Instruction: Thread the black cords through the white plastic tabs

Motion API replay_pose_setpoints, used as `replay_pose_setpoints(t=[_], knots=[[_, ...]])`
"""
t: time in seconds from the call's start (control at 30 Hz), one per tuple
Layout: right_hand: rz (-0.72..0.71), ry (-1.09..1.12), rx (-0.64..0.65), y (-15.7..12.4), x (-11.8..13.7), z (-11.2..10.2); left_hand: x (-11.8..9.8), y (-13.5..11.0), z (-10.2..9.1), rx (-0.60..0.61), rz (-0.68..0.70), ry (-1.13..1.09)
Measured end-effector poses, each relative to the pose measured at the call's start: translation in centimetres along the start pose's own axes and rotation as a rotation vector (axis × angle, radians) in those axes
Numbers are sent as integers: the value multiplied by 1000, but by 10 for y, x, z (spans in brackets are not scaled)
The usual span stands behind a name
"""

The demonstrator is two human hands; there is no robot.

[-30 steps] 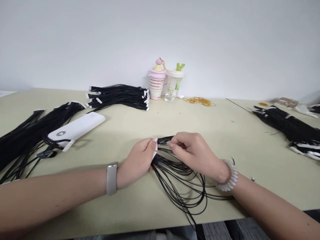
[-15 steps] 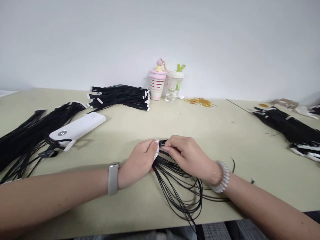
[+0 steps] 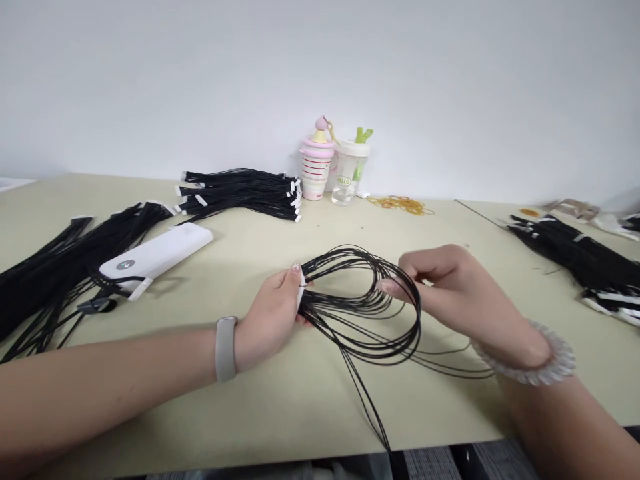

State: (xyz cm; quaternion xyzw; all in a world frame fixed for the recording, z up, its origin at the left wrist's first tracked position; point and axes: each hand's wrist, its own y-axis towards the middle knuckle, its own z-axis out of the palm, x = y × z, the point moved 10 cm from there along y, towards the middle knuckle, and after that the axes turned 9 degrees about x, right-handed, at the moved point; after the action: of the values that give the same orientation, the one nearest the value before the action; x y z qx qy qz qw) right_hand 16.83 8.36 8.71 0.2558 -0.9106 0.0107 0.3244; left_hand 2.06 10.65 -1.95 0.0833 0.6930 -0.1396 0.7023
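I have a looped bundle of thin black cables just below the middle of the frame, above the pale table. My left hand is clamped around its white connector ends, thumb on top, a grey watch band at the wrist. My right hand, right of centre, is at the far bend of the loops, fingers curled; the strands cross in front of my thumb, and I cannot tell whether I am pinching any of them. A clear coil bracelet circles that wrist. A few loose strands trail toward the bottom edge, others rightward under my right arm.

At left lies a white power bank beside a long heap of black cables. A white-tipped cable stack sits at upper left of centre, next to a pink-lidded cup and a clear HELLO cup. Yellowish rubber bands lie right of those, and another black cable pile is at the right edge.
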Motion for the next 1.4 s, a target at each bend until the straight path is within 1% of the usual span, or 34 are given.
replay_pose_setpoints(t=[0.1,0.13,0.17,0.2,0.3,0.43,0.6,0.77,0.9,1.03,1.13,1.2,1.3,1.4], knots=[[75,-71,364,-5,-12,34,-2,0,0,-13,-3,-1],[82,-81,455,-7,-14,46,-3,-1,-1,-23,-7,14],[74,-76,517,-8,-15,56,-4,-2,-2,-35,-13,32],[53,-62,548,-7,-14,65,-5,-3,-3,-45,-17,54],[-47,-12,519,1,-3,84,-9,-5,-4,-53,-4,121],[-119,-1,426,10,10,94,-10,-4,-2,-22,16,165],[-177,-81,383,11,18,93,-10,-3,-2,-16,26,244],[-158,-186,347,9,17,89,-14,-3,0,14,57,305],[-126,-177,374,8,14,92,-15,-4,0,11,67,333],[-99,-131,426,6,11,97,-13,-5,3,30,56,314],[-107,-158,435,5,11,98,-14,-4,3,31,61,315],[-141,-190,410,6,14,96,-15,-4,2,18,60,315],[-198,-236,337,9,17,94,-11,-3,0,4,31,282],[-214,-333,298,12,17,94,-8,-3,0,1,15,236]])
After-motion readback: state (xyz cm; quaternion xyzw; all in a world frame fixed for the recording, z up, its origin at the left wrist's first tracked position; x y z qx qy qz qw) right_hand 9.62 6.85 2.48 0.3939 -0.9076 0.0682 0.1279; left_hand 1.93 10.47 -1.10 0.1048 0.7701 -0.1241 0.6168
